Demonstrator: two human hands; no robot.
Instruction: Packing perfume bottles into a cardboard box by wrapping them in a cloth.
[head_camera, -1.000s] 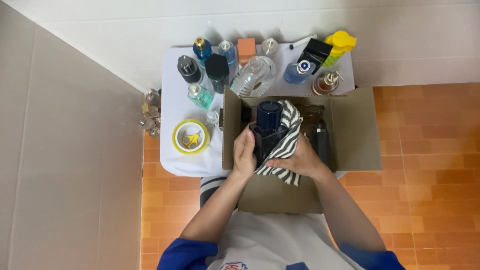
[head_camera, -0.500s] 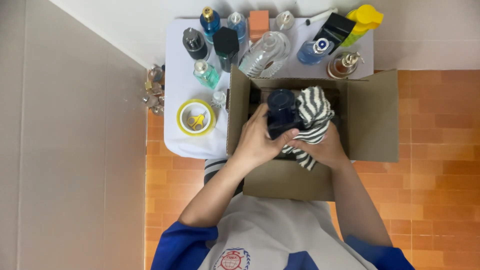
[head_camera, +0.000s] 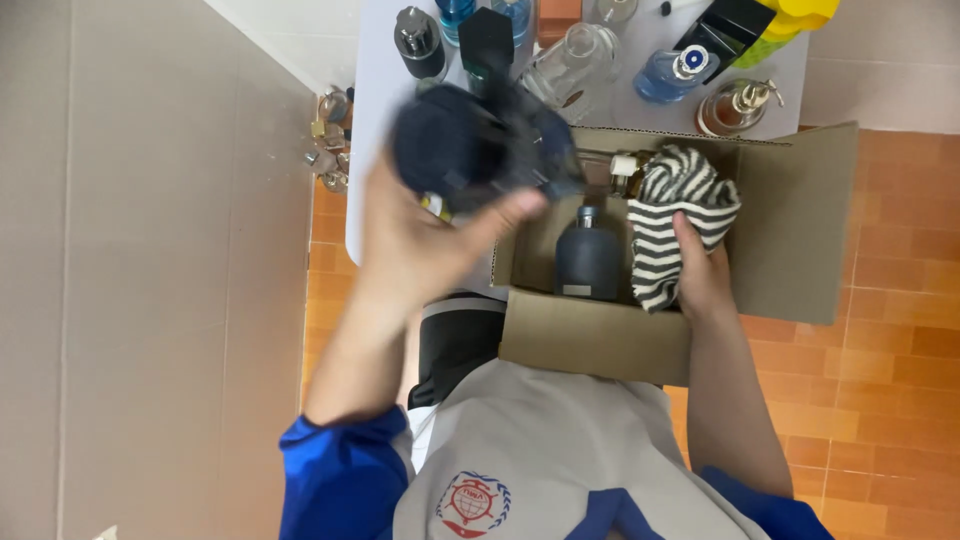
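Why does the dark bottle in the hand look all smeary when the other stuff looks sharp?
In the head view, the left hand and its dark blue bottle are smeared by motion blur; the right hand, striped cloth, cardboard box and grey bottle inside it look sharp; the light is soft and even, with no harsh glare.

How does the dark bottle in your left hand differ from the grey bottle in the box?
The dark bottle is held up in the left hand, over the table's edge; the grey bottle sits in the box. The dark bottle is blurred and looks navy and bulkier; the grey bottle is sharp, matte grey, with a small silver neck. Both are dark with squared shoulders.
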